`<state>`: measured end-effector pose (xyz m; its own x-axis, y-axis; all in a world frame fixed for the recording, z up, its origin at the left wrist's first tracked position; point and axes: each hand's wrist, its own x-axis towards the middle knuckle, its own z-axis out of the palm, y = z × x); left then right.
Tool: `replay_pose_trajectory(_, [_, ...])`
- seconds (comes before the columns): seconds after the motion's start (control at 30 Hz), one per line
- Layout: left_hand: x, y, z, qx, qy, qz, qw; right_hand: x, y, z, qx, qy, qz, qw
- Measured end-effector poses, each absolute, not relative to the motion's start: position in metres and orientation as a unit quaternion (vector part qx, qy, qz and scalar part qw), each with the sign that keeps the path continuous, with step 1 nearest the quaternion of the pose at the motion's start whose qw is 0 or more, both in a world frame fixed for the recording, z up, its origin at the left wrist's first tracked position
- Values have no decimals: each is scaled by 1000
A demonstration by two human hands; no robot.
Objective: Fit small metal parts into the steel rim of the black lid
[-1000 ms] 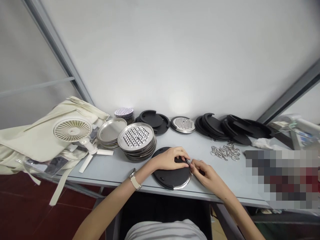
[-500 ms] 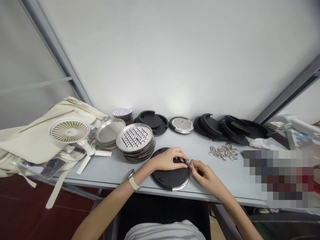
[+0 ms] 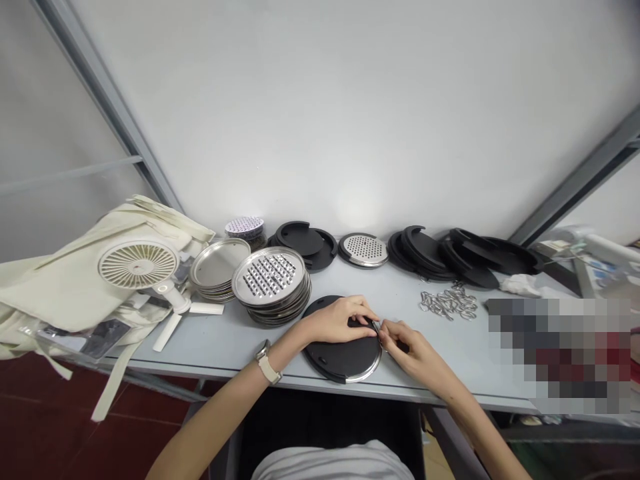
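Observation:
A round black plastic holder [image 3: 335, 360] with a silvery metal rim showing along its right and lower edge lies on the table in front of me. My left hand [image 3: 343, 320] rests on its top, thumb and fingers closed at the right edge. Just beside that edge, my right hand [image 3: 406, 345] is closed in a pinch, its fingertips touching the rim close to the left ones. A metallic glint shows between the fingertips, but what the right hand pinches is too small to tell. Several metal wire hooks [image 3: 447, 304] lie in a loose heap beyond my right hand.
Stacked metal grater discs [image 3: 270, 277], plain-topped metal discs [image 3: 220, 263] and a white handheld fan [image 3: 140, 265] are at left. Along the wall stand black holders [image 3: 425, 250] and a holder with a perforated disc [image 3: 367, 249]. The table's front edge [image 3: 280, 381] runs close by.
Both hands stay at the holder's right edge, with only slight finger movement. A metallic glint between the fingertips shows a little more clearly now.

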<state>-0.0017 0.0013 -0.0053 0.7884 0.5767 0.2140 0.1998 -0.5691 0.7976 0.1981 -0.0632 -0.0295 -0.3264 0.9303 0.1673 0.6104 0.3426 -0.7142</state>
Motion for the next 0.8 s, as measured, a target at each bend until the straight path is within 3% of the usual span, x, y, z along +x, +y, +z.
replay_pose_trajectory(0.8, [0,-1,-6,857,251,242,379,197,-62,-29,-513,-747,303,295])
